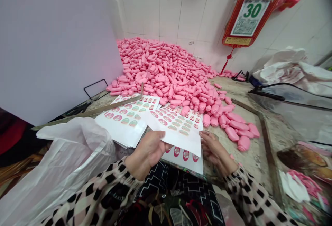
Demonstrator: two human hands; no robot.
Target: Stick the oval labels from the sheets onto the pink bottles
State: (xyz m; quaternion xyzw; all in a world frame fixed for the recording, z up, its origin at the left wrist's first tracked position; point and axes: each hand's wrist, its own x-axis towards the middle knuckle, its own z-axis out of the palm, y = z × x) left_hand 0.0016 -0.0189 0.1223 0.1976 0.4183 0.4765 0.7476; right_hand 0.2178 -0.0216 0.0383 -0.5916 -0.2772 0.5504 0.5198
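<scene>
A white sheet of stickers (178,138), printed with rows of pink and green ovals, is held up between my two hands. My left hand (150,150) pinches its lower left corner, thumb on top. At the right edge, my right hand (214,148) grips the sheet between thumb and fingers. Beneath it lies another sticker sheet (185,160) with a row of dark pink ovals. More sticker sheets (121,129) lie stacked to the left. Just beyond the held sheet, small pink plastic bottles (166,70) form a large heap.
Wooden strips (267,150) edge the worktable on the right and left. A white plastic bag (80,146) hangs at the near left, and black scissors (77,109) lie behind it. On the right are a clear zippered bag (293,112) and a wall calendar (249,15).
</scene>
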